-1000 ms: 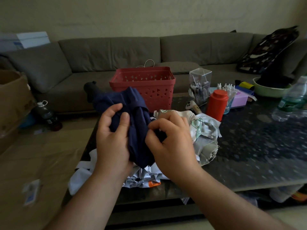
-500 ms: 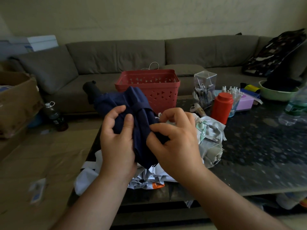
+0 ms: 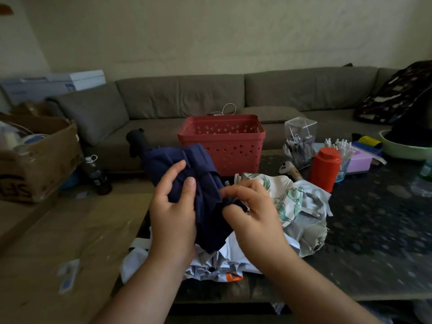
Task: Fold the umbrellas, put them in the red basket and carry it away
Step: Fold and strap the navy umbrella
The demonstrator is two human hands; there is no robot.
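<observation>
left hand (image 3: pixel 174 208) grips the bundled navy umbrella (image 3: pixel 187 169) to steady it while right hand (image 3: pixel 251 210) fingertips pinch its strap, likely to fasten it; red basket (image 3: pixel 222 141) waits behind.

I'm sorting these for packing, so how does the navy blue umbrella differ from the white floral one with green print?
The navy blue fabric umbrella is plain and held up in both hands, left hand and right hand. The white fabric umbrella with green floral print is patterned and lies loose on the dark speckled table, untouched. Neither is in the red plastic basket.
</observation>
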